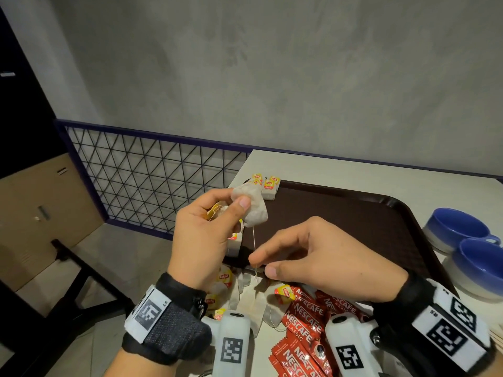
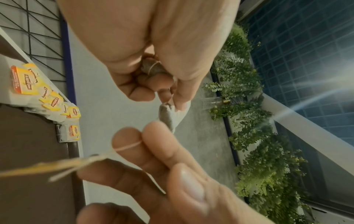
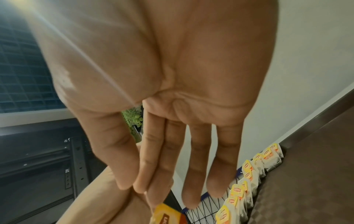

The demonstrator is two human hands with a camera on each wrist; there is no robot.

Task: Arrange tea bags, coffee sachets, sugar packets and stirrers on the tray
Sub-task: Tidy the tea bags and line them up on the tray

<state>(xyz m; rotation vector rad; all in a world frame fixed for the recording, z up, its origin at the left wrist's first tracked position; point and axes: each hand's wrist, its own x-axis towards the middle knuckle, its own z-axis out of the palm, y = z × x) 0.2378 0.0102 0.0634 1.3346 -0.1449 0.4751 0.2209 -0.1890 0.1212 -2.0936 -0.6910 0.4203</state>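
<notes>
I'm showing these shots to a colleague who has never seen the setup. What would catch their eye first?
First, the left hand raised over the tray's left edge, gripping a crumpled tea bag, while the right hand pinches its hanging string. Next, the dark brown tray, bare except for a row of yellow-tagged tea bags along its left rim. Last, the red Nescafe sachets heaped on the table near the wrists.

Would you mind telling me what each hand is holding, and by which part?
The left hand grips a tea bag by its pouch; the right hand pinches its string.
</notes>
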